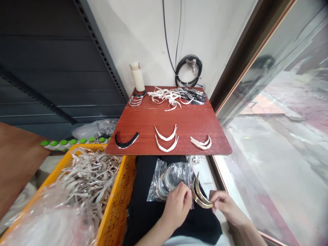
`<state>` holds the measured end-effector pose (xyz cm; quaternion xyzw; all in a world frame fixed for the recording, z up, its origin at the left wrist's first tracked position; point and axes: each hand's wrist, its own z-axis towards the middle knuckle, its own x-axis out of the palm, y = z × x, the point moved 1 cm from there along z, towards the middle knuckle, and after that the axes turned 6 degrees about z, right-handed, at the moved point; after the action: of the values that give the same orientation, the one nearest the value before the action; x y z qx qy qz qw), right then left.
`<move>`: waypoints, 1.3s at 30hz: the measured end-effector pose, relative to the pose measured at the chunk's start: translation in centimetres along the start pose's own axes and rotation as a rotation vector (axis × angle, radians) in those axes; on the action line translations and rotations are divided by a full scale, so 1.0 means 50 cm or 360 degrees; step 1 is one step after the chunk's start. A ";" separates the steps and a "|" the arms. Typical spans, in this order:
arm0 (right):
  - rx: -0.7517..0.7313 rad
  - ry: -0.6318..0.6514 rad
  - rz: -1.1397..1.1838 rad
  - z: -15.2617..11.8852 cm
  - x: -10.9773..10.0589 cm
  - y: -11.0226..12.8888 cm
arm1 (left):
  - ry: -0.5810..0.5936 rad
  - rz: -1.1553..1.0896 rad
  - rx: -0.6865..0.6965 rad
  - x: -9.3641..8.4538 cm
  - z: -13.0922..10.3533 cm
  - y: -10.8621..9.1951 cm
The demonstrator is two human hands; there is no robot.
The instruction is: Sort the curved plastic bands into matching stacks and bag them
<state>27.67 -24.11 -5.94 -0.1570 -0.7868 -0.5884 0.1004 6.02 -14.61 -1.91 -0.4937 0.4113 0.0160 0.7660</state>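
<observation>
Over my lap, my left hand (178, 204) is closed on the lower right part of a clear plastic bag (156, 177). Curved metallic pieces (161, 186) show through the bag. To its right, my right hand (223, 204) pinches the ends of gold curved pieces (200, 198), which lie just beside the bag. On the red-brown board (151, 118) ahead, two white curved pieces (167, 145) sit in the middle near the front edge. A black curved piece (127, 141) rests at the left, and a white curved pair (201, 142) at the right.
White strips (169, 95) and dark pieces (193, 95) are heaped at the board's back, near a cream bottle (137, 78) and coiled black cable (180, 73). A yellow crate (115, 201) full of curved pieces stands at the left. Green-capped bottles (63, 145) are behind it.
</observation>
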 end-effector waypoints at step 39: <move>-0.0188 0.0244 -0.1053 0.006 0.090 0.053 | -0.0098 0.0398 -0.0101 -0.075 0.058 0.039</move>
<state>24.47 -22.55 -2.13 0.1458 -0.7499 -0.6436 -0.0463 4.50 -9.94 -0.45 -0.4619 0.4452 0.1395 0.7543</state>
